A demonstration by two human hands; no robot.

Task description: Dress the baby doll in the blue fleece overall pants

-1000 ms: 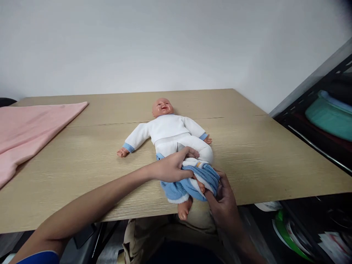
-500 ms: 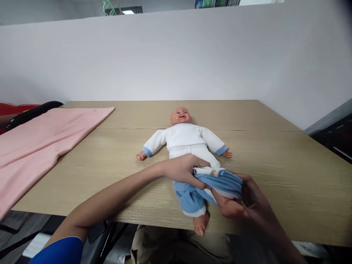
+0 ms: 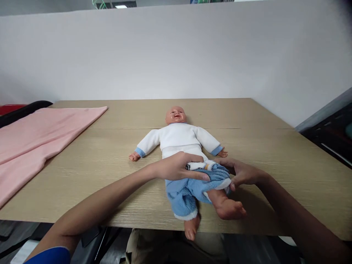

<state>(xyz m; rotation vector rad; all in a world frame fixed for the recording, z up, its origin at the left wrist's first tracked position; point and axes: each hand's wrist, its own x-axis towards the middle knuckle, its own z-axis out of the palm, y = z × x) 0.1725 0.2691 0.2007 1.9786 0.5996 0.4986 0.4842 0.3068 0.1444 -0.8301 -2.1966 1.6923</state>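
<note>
A baby doll (image 3: 178, 135) lies on its back on the table, head toward the far side, in a white top with blue cuffs and white leggings. Blue fleece trousers (image 3: 181, 198) with white hems cover its lower legs; both bare feet stick out. My left hand (image 3: 181, 167) pinches the bunched waistband over the thighs, thumb on top. Around the gathered cloth at the doll's right-hand leg as I see it, my right hand (image 3: 236, 172) is closed, thumb near the hem. That leg is bent, its foot (image 3: 231, 209) pointing right.
A pink cloth (image 3: 49, 135) is spread over the left side of the wooden table (image 3: 275, 157). Behind the table rises a pale partition (image 3: 170, 55). A black object (image 3: 330, 135) stands beyond the right edge. The doll's other foot reaches the near edge.
My right hand has moved from beside the doll's foot up to the trouser leg's side. The trousers sit further up that leg, and its foot now shows fully.
</note>
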